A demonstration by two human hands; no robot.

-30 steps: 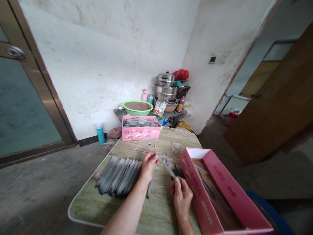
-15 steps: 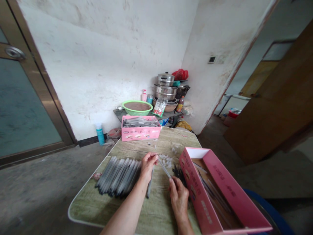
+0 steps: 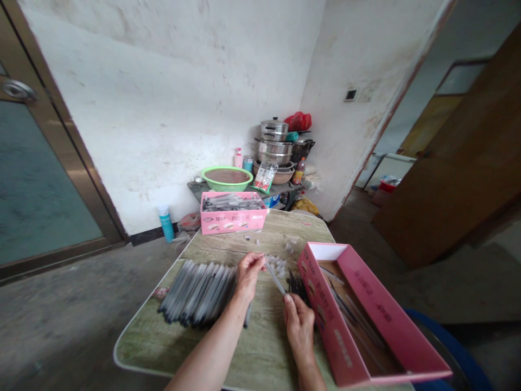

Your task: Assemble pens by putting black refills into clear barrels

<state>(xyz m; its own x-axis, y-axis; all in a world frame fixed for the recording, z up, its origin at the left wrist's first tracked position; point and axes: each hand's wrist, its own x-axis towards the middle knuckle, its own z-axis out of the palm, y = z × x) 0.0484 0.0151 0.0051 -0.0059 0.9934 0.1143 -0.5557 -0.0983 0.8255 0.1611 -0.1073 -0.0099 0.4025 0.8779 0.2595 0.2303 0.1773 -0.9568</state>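
Observation:
A thin translucent pen (image 3: 275, 278) slants between my two hands above the table. My left hand (image 3: 249, 275) pinches its far end, where a small white part may sit under the fingertips. The near end is in the closed fingers of my right hand (image 3: 300, 324), thumb on top. Left of my left wrist lies a thick row of grey pens with dark ends (image 3: 199, 293). One more pen (image 3: 247, 316) lies partly hidden behind my left forearm. Small clear plastic pieces (image 3: 277, 266) are heaped just beyond the held pen, and black slim parts (image 3: 297, 285) lie by my right hand.
An open pink box (image 3: 350, 347) with a few thin rods stands along the right edge of the wood-patterned table (image 3: 150, 347). Another pink box (image 3: 232, 221), full of pens, stands at the far edge. Behind it are a green basin (image 3: 228, 187) and stacked pots (image 3: 275, 152).
Both hands keep nearly the same hold on the pen. The left hand has shifted very slightly to the right. The whole view has moved a little.

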